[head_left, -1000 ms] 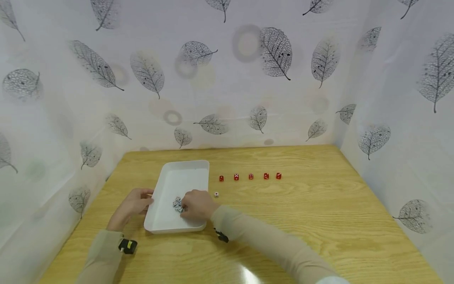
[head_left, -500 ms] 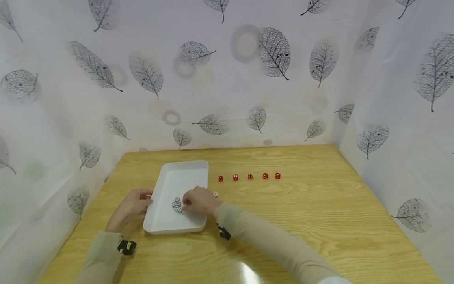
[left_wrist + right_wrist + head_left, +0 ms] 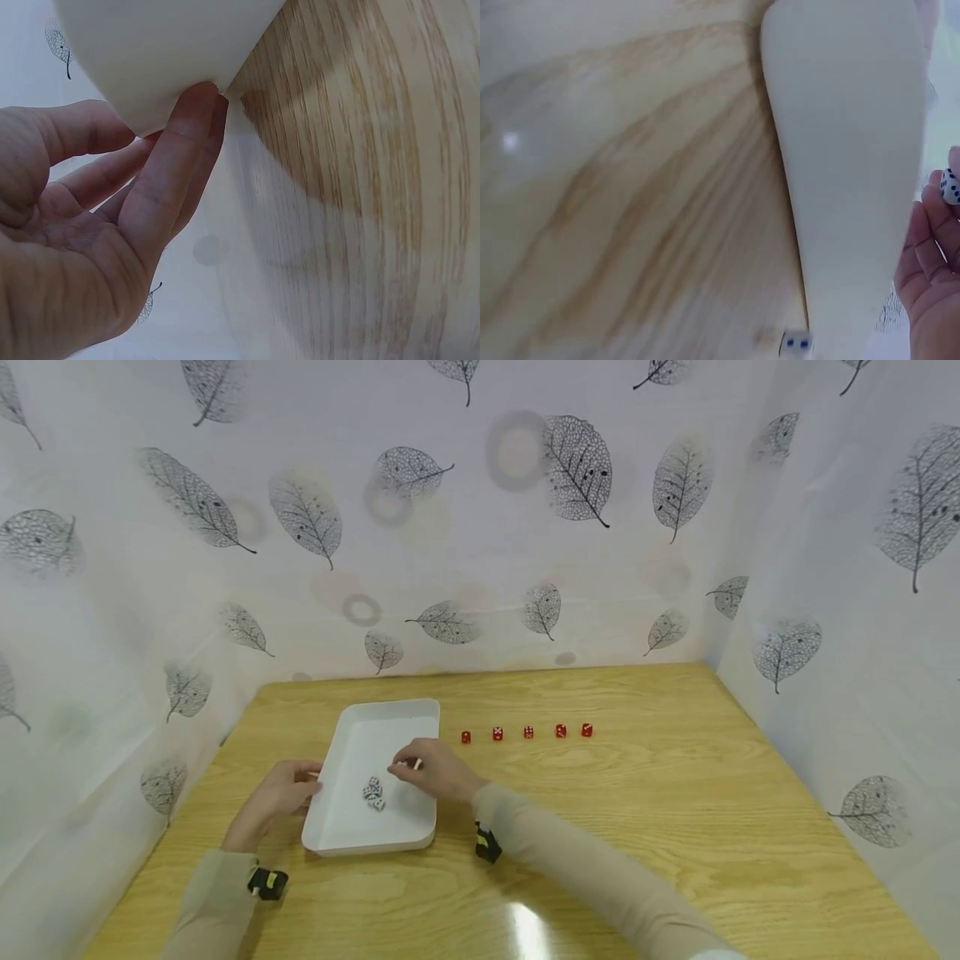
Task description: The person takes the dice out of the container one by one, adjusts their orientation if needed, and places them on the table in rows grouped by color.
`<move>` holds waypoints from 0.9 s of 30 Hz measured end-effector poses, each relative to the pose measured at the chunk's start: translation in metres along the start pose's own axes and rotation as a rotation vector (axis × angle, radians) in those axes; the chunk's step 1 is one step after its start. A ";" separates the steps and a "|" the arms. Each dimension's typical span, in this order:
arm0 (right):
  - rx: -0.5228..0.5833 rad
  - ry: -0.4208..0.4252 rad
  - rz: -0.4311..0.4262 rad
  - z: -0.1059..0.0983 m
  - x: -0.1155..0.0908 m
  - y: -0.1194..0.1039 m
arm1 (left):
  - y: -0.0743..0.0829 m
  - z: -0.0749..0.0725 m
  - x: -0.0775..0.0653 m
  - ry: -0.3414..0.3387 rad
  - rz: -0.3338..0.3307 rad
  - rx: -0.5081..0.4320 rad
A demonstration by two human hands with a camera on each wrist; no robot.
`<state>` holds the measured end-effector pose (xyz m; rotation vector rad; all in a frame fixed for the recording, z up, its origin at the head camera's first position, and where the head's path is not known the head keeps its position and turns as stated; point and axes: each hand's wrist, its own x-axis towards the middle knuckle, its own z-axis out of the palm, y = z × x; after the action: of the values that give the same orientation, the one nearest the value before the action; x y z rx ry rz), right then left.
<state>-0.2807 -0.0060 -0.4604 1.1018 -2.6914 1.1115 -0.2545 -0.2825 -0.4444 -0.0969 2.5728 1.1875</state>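
My left hand [image 3: 283, 789] grips the left side wall of a white rectangular tray [image 3: 352, 739]. In the left wrist view its fingertips [image 3: 196, 97] lie against the tray's outer face near the table. My right hand [image 3: 442, 768] is over the tray's right side, with thumb and forefinger pinching a white die with dark blue pips [image 3: 949, 186]. Several white dice [image 3: 373, 793] sit bunched on the tray floor, left of that hand. Another white die [image 3: 796, 343] stands on the table close beside the tray's outer wall; my right hand hides it in the head view.
Behind and right of the tray, several red dice [image 3: 528, 732] stand spaced in a row on the wood-grain table [image 3: 637, 818]. White leaf-print sheeting [image 3: 480, 568] closes off the back and both sides of the table.
My right hand has drawn up and right, away from the bunched dice, with a die between its fingertips. My left hand and the tray have stayed put.
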 end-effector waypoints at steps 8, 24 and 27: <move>0.137 0.054 0.065 -0.020 -0.011 0.017 | 0.000 0.000 0.000 -0.001 0.013 0.013; 0.081 0.076 0.209 -0.057 -0.050 0.065 | 0.000 0.000 -0.001 -0.007 0.020 0.012; 0.010 0.042 0.215 -0.060 -0.055 0.070 | 0.000 0.001 -0.001 -0.007 0.017 0.012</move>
<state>-0.2963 0.0992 -0.4732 0.7939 -2.8263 1.1624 -0.2533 -0.2817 -0.4445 -0.0682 2.5795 1.1756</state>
